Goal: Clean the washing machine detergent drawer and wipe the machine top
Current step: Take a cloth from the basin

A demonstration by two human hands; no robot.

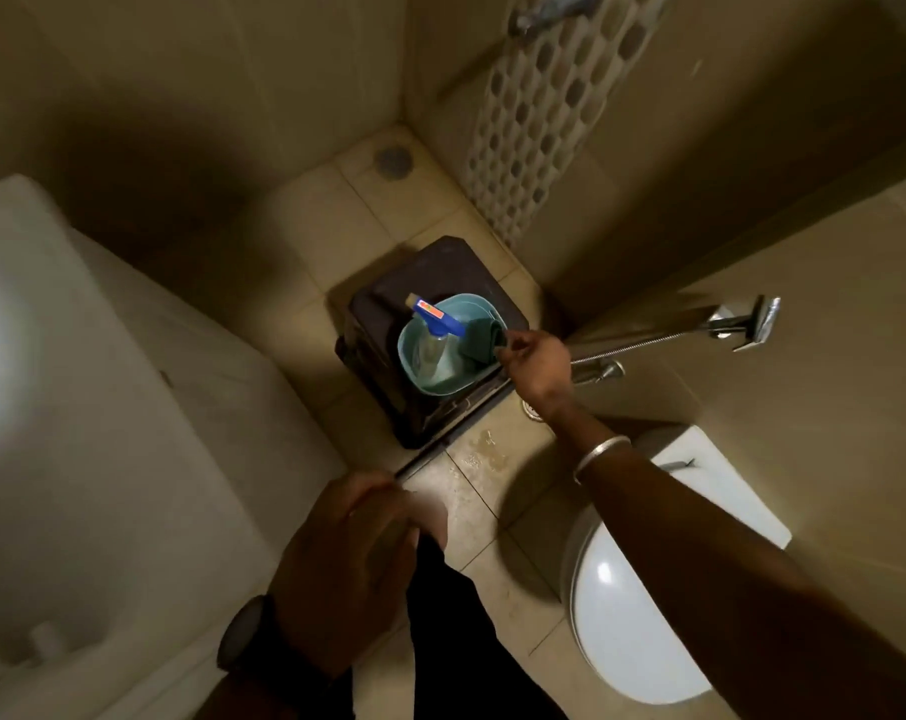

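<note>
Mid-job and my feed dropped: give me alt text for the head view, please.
The right hand pinches a dark green cloth in a teal basin holding a spray bottle, atop a dark stool. The left hand hovers, blurred, beside the white washing machine.

Right hand outstretched, fingers pinching, left hand near, relaxed

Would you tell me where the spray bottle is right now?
The spray bottle lies in the teal basin on the dark stool, mid-frame, beside the right hand.
</note>
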